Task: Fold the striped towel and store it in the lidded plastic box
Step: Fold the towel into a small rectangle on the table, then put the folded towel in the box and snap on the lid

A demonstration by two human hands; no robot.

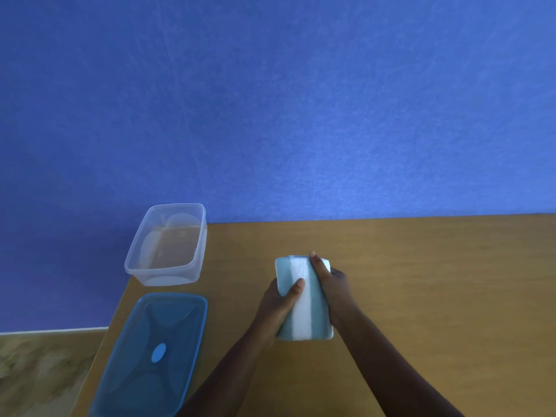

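The striped towel (304, 314), teal and white, is folded into a thick compact block near the middle of the wooden table (421, 281). My left hand (279, 305) grips its left side with the thumb on top. My right hand (331, 281) clasps its right side, fingers reaching along the far top edge. The clear plastic box (141, 260) stands open and empty at the table's far left corner. Its blue lid (120, 371) lies flat on the table in front of the box, apart from it.
A blue wall (270, 100) rises behind the table. The table's left edge runs diagonally past the box and lid, with patterned floor (39, 371) beyond it at lower left.
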